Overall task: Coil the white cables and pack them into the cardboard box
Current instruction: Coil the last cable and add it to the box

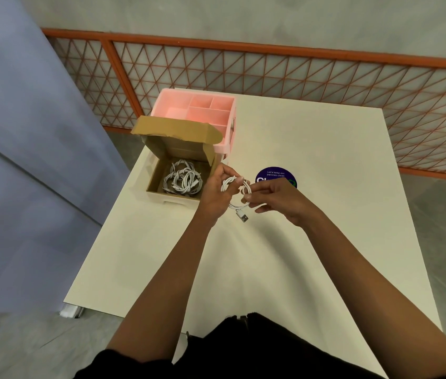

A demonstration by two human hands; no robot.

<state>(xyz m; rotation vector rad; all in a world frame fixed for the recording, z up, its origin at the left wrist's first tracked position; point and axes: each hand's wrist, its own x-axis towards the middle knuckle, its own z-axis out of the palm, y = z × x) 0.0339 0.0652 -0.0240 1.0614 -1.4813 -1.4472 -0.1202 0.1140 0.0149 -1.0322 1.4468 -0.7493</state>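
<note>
Big white table [312,255] fills most of the frame. The pink compartment organizer [197,110] sits at its far left corner, above centre, and the cardboard box [154,184] is right in front of it, lid flipped up against it. A tangle of coiled white cables [183,181] already lies inside the box.

Just right of the box, about mid-frame, both hands are up off the table. The left hand [215,194] has its fingers curled round the loops of a white USB cable [237,206], and the right hand [280,199] pinches the loop between thumb and fingertip. A purple round sticker [271,175] peeks out behind them.

Handling-wise, I'd guess this thing weighs next to nothing and is floppy but springy, so loops will want to pop open the second you let go. The jacket looks smooth, probably a bit slippery. Best to hold across the whole bundle of loops, not one strand, and tuck in the dangling USB plug [243,216] last, not yanking on it.
</note>
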